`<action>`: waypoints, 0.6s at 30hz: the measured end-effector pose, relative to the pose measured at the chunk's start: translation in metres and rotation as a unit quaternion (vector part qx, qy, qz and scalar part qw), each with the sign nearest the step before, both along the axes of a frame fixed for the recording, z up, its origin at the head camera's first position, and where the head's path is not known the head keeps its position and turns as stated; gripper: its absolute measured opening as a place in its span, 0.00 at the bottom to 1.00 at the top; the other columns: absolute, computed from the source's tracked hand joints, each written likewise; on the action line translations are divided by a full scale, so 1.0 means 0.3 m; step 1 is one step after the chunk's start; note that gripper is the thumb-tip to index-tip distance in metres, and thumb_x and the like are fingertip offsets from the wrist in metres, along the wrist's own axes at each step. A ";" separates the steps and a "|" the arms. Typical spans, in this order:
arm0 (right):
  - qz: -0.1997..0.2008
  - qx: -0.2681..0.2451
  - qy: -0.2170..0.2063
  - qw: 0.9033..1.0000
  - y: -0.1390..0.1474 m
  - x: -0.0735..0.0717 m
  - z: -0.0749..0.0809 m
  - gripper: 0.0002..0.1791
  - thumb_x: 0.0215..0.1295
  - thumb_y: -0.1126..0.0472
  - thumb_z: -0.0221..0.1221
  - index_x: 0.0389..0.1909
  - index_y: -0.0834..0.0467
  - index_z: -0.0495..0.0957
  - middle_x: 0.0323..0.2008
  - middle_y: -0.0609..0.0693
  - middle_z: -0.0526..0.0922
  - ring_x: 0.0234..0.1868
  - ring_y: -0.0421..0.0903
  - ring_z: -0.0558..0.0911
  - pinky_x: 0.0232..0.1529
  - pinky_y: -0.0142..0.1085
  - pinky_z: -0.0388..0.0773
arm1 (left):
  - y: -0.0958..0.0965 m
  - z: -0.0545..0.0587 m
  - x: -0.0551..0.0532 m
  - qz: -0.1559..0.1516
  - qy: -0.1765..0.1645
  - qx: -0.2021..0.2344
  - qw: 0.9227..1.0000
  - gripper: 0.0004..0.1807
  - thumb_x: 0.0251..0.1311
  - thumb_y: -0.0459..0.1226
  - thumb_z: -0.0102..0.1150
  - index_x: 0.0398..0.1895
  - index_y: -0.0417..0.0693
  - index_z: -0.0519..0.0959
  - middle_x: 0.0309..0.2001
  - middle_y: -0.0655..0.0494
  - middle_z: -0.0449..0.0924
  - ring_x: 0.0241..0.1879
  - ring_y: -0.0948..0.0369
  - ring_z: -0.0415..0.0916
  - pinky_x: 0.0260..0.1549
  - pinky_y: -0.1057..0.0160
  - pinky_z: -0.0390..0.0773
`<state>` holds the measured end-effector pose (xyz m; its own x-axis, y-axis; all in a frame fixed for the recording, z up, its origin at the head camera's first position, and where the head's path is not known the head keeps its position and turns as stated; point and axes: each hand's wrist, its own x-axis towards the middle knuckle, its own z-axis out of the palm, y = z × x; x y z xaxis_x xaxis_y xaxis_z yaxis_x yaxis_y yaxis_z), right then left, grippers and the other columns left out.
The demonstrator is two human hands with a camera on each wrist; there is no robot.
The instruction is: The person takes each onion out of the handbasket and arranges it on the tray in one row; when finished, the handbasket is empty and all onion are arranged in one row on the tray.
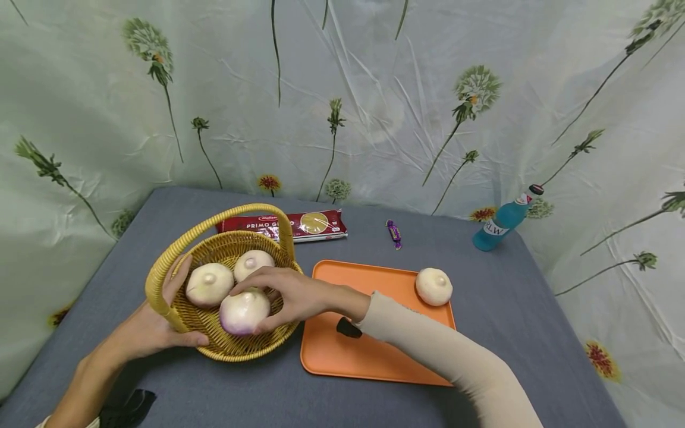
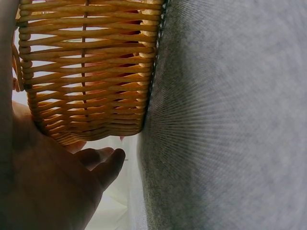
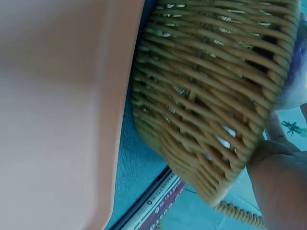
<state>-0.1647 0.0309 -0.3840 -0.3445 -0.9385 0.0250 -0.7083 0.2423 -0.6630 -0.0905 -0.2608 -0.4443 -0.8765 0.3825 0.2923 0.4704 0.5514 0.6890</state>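
The yellow wicker basket (image 1: pixel 235 351) stands on the table with two white turnips, one at the left (image 1: pixel 210 285) and one at the back (image 1: pixel 254 264). My right hand (image 1: pixel 294 291) reaches over the rim and grips a third turnip (image 1: pixel 243 314), white with a purple underside, between thumb and fingers. In the right wrist view, that turnip (image 3: pixel 296 76) shows beyond the rim. My left hand (image 1: pixel 152 327) holds the basket's left side near the handle, thumb along the rim. The left wrist view shows the same hand (image 2: pixel 57 177) against the woven wall.
Right of the basket lies an orange tray (image 1: pixel 342 362), partly under my right forearm. Another turnip (image 1: pixel 434 286) rests at its far right corner. Behind are a red spaghetti pack (image 1: pixel 321 224), a purple wrapped candy (image 1: pixel 393 234) and a blue bottle (image 1: pixel 503 223) near the back right edge.
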 end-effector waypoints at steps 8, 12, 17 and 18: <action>-0.014 -0.015 -0.003 1.000 0.042 0.001 0.020 0.36 0.58 0.50 0.72 0.68 0.48 0.71 0.66 0.44 0.72 0.64 0.32 0.68 0.57 0.25 0.71 | 0.000 -0.001 -0.001 0.000 0.000 0.005 1.000 0.82 0.26 0.40 0.87 0.81 0.41 0.33 0.78 0.29 0.33 0.77 0.71 0.25 0.64 0.82 0.33; -0.012 -0.028 -0.032 0.999 0.064 0.007 0.030 0.36 0.59 0.52 0.72 0.68 0.50 0.70 0.66 0.45 0.71 0.62 0.33 0.69 0.54 0.24 0.74 | 0.000 -0.001 -0.001 0.001 -0.005 0.011 1.000 0.82 0.26 0.40 0.87 0.81 0.44 0.33 0.78 0.29 0.33 0.77 0.68 0.25 0.64 0.81 0.32; -0.015 -0.046 -0.056 0.997 0.092 0.011 0.037 0.36 0.59 0.55 0.72 0.68 0.52 0.70 0.66 0.47 0.71 0.61 0.36 0.71 0.55 0.26 0.75 | 0.000 -0.003 -0.002 0.000 -0.005 0.015 1.000 0.83 0.26 0.39 0.87 0.81 0.43 0.33 0.78 0.31 0.32 0.78 0.64 0.26 0.64 0.81 0.33; -0.017 -0.045 -0.058 0.997 0.098 0.012 0.037 0.36 0.59 0.55 0.71 0.68 0.52 0.70 0.66 0.47 0.71 0.62 0.36 0.70 0.55 0.27 0.75 | 0.000 -0.003 -0.002 0.001 -0.004 0.013 1.000 0.83 0.26 0.39 0.87 0.81 0.43 0.33 0.78 0.30 0.32 0.78 0.64 0.26 0.64 0.81 0.33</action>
<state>-0.1611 0.0604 -0.3730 -0.3810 -0.9222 0.0659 -0.6179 0.2009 -0.7601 -0.0913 -0.2610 -0.4453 -0.8794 0.3738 0.2948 0.4639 0.5337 0.7071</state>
